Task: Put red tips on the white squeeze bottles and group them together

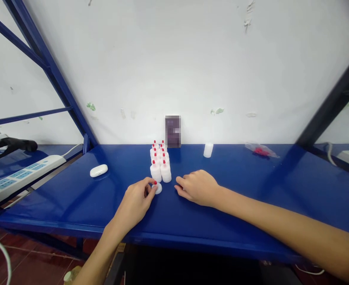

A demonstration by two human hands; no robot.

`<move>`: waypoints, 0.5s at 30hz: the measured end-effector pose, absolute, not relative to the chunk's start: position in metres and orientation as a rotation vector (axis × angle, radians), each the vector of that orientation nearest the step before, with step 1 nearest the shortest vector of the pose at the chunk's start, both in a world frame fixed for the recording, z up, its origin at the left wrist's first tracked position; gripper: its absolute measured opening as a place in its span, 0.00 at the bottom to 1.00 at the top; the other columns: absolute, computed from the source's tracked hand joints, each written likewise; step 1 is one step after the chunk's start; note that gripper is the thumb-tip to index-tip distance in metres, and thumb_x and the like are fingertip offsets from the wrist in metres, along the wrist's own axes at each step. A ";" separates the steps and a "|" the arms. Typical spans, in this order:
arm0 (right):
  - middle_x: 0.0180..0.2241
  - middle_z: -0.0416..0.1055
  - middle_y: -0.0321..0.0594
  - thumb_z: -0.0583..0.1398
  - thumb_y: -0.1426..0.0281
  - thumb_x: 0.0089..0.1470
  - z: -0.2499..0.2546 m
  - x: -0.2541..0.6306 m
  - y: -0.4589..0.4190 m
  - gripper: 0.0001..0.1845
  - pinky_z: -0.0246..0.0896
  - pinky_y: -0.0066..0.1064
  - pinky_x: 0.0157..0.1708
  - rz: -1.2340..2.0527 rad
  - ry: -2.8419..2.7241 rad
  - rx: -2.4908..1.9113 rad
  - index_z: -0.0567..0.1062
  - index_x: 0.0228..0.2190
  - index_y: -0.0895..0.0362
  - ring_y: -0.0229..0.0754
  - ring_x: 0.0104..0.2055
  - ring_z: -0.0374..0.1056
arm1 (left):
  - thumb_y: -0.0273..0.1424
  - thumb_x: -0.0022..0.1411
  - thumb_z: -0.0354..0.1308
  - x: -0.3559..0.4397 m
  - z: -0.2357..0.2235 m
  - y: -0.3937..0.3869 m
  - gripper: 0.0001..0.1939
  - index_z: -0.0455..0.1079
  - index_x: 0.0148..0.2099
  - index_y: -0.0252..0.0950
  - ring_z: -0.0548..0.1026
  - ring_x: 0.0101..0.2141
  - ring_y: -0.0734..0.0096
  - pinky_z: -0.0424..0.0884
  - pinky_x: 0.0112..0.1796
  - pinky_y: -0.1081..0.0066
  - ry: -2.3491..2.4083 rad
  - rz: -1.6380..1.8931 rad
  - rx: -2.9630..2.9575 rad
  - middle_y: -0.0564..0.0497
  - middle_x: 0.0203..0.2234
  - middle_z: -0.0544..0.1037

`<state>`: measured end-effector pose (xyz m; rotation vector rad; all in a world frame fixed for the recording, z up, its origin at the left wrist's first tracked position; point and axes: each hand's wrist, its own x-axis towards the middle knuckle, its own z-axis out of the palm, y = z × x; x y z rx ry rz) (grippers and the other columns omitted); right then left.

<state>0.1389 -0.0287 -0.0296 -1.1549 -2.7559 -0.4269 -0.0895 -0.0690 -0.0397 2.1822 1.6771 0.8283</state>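
Red tip in a left-side pinch, bottles close beyond

The left hand has thumb and forefinger drawn narrowly about that tip, which tops a small round white piece. The piece sits low, right at the fingertips, its short axis roughly upright, the tip leaning a little left; whether its base touches the bench I can't tell.

The right hand is the farther one, across a bare gap to the right, fingers curled, a narrow space between thumb and forefinger, nothing visible in it.

Just beyond the piece stand two columns of red-tipped white bottles, walling off the far side. A lone white bottle with no red tip stands far beyond the right hand. Farther right lies a clear bag with red bits inside; a white case rests well left. Between the hands, nothing blocks the way.
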 end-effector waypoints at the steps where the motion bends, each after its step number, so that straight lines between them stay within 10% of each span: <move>1: 0.27 0.78 0.42 0.50 0.59 0.67 -0.030 0.140 -0.029 0.20 0.38 0.32 0.23 -0.414 -2.741 -1.165 0.75 0.34 0.57 0.45 0.27 0.74 | 0.41 0.69 0.50 -0.089 -0.040 -0.070 0.13 0.70 0.44 0.39 0.71 0.24 0.70 0.62 0.30 0.71 1.689 0.851 2.173 0.57 0.23 0.74; 15: 0.18 0.66 0.31 0.62 0.54 0.53 -0.024 0.181 0.000 0.19 0.49 0.28 0.25 0.309 -2.158 -1.209 0.71 0.22 0.56 0.34 0.21 0.58 | 0.38 0.69 0.50 -0.084 -0.038 -0.092 0.13 0.71 0.40 0.37 0.68 0.24 0.72 0.64 0.30 0.72 1.703 1.232 2.240 0.55 0.23 0.71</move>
